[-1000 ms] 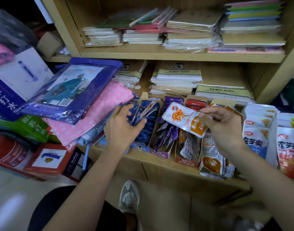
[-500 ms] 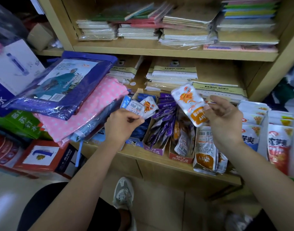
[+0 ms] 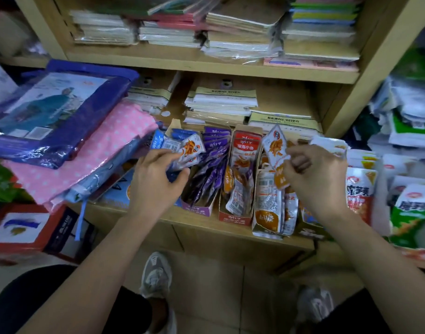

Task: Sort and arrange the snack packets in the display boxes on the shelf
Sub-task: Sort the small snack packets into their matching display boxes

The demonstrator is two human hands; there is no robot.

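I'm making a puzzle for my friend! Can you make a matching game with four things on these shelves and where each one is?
Things:
1 purple packets
2 pink spotted bag
3 notebook stacks
4 white-and-orange packet

Places:
A on the top shelf
B pinched by the right hand
C standing in the purple display box
D lying partly under a blue package

Pairs: 1-C, 2-D, 3-A, 4-B
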